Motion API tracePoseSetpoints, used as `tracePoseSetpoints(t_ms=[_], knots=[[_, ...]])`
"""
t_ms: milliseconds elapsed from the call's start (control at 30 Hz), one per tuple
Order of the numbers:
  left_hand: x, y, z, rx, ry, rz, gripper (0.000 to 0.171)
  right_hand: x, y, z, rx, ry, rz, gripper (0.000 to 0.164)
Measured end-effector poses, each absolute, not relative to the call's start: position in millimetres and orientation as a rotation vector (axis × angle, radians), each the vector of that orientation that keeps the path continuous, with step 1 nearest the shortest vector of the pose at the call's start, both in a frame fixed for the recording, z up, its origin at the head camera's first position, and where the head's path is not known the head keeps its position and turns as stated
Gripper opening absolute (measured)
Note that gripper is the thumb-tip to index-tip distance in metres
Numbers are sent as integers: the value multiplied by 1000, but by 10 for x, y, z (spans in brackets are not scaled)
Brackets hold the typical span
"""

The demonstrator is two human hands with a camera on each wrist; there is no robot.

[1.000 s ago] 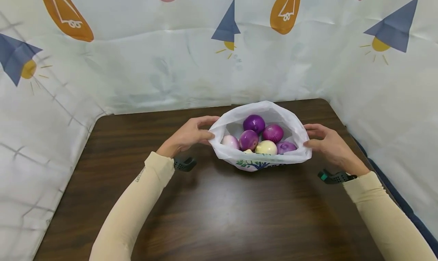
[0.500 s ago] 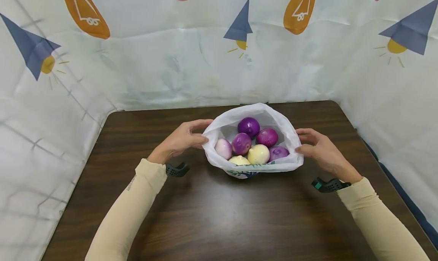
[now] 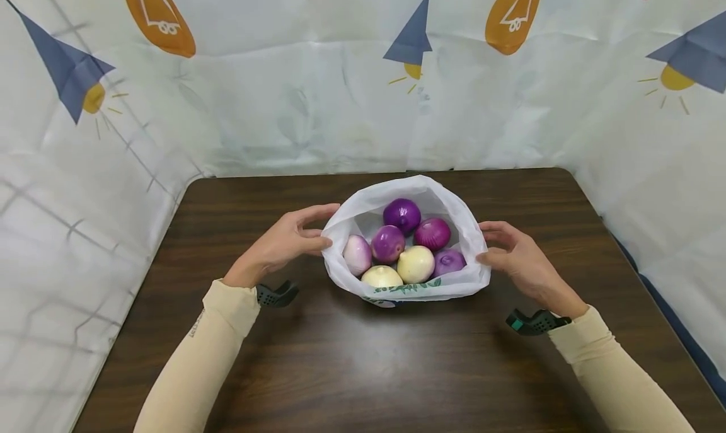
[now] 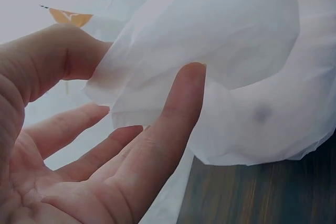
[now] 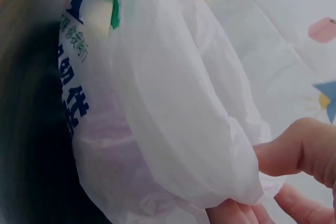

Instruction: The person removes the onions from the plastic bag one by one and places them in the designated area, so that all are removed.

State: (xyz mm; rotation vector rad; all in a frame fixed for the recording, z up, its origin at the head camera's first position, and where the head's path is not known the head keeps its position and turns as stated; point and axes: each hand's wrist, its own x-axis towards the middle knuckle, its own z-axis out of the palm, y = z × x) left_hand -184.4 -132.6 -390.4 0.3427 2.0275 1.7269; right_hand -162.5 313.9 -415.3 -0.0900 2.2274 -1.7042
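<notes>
A white plastic bag [image 3: 431, 291] with green and blue print sits wide-mouthed on the table. Several onions lie inside: purple ones such as the glossy onion [image 3: 402, 215], a pinkish-white onion [image 3: 357, 254] at the left, and two pale yellow onions, one of them the yellow onion [image 3: 416, 265] near the front rim. My left hand [image 3: 280, 241] pinches the bag's left rim between thumb and fingers. Opposite, my right hand [image 3: 524, 263] pinches the right rim the same way. In the right wrist view the thin bag [image 5: 173, 98] hides most of the onions.
The dark wood table [image 3: 351, 370] has rounded back corners. White cloth [image 3: 255, 105] printed with lamps and bulbs hangs behind it and along both sides. Each wrist wears a dark band, like the right band [image 3: 535, 323].
Both hands have drawn the bag leftward and nearer across the table, keeping hold of its rim. More of the front onions shows now. The head view has shifted left.
</notes>
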Motion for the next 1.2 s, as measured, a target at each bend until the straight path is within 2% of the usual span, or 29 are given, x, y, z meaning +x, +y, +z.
tracePoseSetpoints(t_ms=[500,733,900,1033,1200], knots=[[-1658,-1693,-3923,348,2170,1620,71,-1349,2818,-4215,-147,2261,-1702,61],[-1613,-1726,-3883,369,2282,1515,68,-1304,2827,-4121,-180,2493,-1485,57],[-1567,-1697,-3883,374,2389,1507,59,-1339,2838,-3976,-212,2790,-1288,50],[-1530,-1669,-3915,329,2423,1575,50,-1388,2749,-3873,-281,2850,-1385,43],[-1474,-1666,-3976,300,2410,1641,46,-1429,2551,-3829,-499,2737,-1555,43]])
